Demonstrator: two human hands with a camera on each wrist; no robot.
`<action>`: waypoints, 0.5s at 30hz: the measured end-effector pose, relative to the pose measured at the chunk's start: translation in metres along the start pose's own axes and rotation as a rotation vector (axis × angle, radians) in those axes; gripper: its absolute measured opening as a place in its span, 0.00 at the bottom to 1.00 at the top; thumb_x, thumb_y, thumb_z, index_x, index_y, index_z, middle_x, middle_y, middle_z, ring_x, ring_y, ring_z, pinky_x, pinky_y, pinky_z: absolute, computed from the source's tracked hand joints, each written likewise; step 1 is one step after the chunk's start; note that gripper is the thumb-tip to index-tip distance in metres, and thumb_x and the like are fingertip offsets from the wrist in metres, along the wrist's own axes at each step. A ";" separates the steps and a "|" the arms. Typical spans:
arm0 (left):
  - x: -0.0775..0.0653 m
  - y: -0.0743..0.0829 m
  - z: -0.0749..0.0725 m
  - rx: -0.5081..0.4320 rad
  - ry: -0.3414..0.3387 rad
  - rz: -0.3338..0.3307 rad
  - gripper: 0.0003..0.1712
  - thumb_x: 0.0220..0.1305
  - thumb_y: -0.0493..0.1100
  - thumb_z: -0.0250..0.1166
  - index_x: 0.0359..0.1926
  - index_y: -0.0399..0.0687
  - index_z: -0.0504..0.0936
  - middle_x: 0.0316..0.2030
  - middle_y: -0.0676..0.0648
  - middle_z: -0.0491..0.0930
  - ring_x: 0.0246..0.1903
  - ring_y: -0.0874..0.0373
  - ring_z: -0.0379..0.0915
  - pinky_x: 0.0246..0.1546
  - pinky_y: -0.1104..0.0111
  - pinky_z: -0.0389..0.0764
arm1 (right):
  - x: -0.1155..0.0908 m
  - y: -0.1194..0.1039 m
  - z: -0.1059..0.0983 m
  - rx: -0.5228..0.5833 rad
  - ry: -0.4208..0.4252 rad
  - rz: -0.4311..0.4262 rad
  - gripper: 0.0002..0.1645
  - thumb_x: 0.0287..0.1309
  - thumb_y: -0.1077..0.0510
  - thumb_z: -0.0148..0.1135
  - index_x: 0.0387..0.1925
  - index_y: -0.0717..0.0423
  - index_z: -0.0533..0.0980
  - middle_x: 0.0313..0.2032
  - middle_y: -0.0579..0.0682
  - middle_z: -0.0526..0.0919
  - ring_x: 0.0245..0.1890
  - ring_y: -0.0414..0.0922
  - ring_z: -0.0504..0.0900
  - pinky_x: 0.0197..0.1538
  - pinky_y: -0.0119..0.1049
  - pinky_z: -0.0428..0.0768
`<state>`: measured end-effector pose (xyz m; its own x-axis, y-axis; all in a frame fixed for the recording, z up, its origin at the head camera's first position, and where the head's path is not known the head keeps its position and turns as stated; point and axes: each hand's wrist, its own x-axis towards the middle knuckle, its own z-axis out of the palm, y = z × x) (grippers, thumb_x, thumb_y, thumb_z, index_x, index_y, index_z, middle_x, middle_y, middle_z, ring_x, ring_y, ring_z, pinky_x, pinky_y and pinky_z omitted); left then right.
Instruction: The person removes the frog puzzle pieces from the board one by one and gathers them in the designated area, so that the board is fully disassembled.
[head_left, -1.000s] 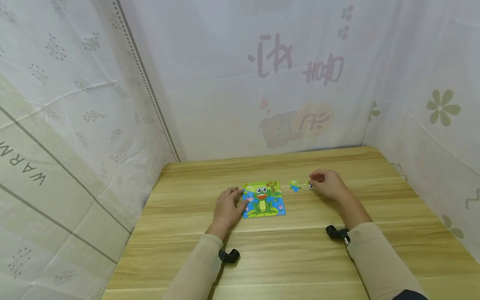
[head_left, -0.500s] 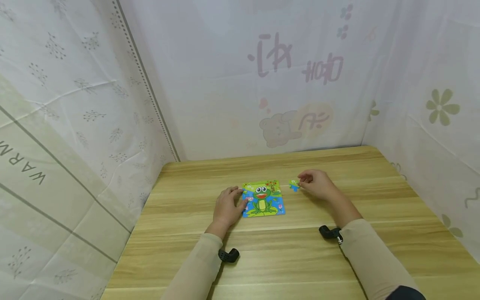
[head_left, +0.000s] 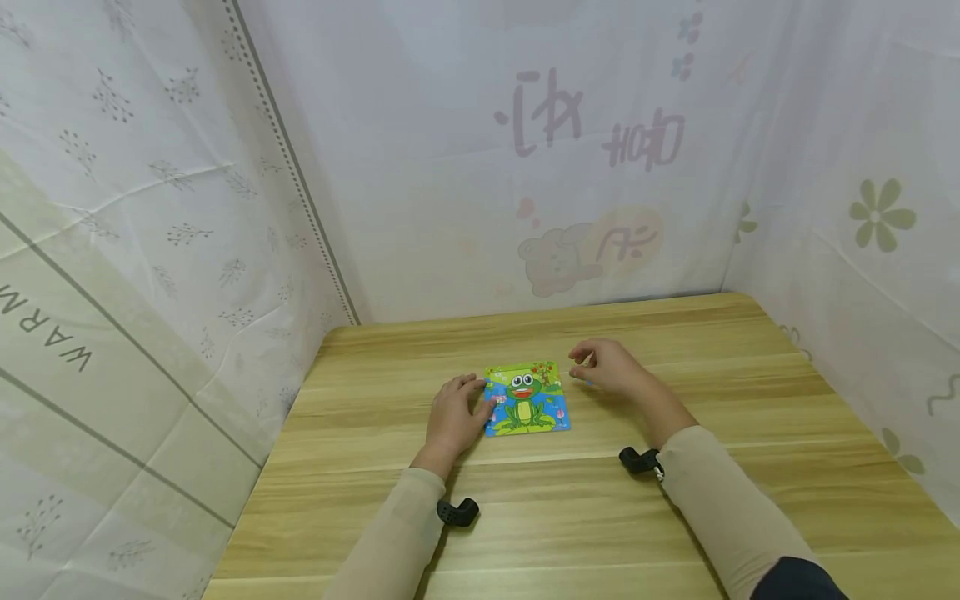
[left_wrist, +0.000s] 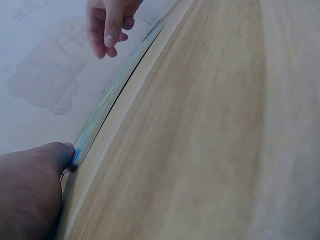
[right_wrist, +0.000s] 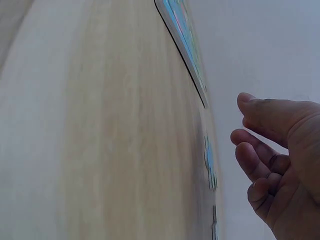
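Note:
A square frog jigsaw puzzle (head_left: 527, 408) lies flat on the wooden table. My left hand (head_left: 453, 418) rests at its left side, with the thumb touching the board's edge in the left wrist view and the fingers by the upper left corner. Just right of the board hovers my right hand (head_left: 611, 367), thumb and fingers loosely bent, with nothing seen between them. Beneath it in the right wrist view lie a loose blue puzzle piece (right_wrist: 209, 162) and a second thin piece (right_wrist: 214, 223), seen nearly edge-on. The head view shows only a bit of blue below that hand.
The wooden tabletop (head_left: 555, 517) ends at a patterned curtain (head_left: 450, 167) behind, with more cloth on both sides. Black wrist cameras sit on both forearms, the left camera (head_left: 458, 512) and the right camera (head_left: 638, 460), close above the table.
My right hand has moved left from above the frog-eye piece, across the loose blue-green piece, to beside the puzzle, now covering most of these pieces. The left hand and puzzle have stayed put.

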<state>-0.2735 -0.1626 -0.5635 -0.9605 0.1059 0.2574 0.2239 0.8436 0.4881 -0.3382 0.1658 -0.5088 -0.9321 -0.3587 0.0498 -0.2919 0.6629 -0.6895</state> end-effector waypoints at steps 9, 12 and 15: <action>0.000 0.000 0.000 0.000 0.000 -0.003 0.27 0.72 0.60 0.67 0.66 0.57 0.82 0.70 0.50 0.73 0.72 0.48 0.65 0.75 0.50 0.64 | 0.006 -0.009 0.012 -0.034 -0.053 0.034 0.20 0.65 0.55 0.74 0.57 0.54 0.82 0.56 0.51 0.81 0.47 0.50 0.79 0.54 0.48 0.81; 0.000 0.001 -0.001 -0.006 0.006 0.001 0.27 0.72 0.59 0.68 0.66 0.56 0.82 0.69 0.49 0.74 0.72 0.47 0.65 0.75 0.49 0.65 | 0.008 -0.010 0.015 -0.067 -0.055 0.016 0.21 0.63 0.55 0.75 0.56 0.54 0.83 0.58 0.51 0.80 0.53 0.51 0.78 0.61 0.51 0.79; -0.001 0.002 -0.002 -0.007 0.008 0.003 0.27 0.72 0.59 0.68 0.66 0.55 0.82 0.69 0.49 0.74 0.71 0.47 0.65 0.75 0.49 0.64 | 0.012 -0.012 0.018 -0.098 -0.062 -0.003 0.22 0.62 0.54 0.76 0.56 0.54 0.83 0.57 0.50 0.80 0.54 0.52 0.79 0.63 0.52 0.78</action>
<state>-0.2721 -0.1622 -0.5612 -0.9584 0.1045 0.2655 0.2281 0.8395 0.4931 -0.3422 0.1420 -0.5129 -0.9171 -0.3987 0.0047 -0.3169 0.7215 -0.6156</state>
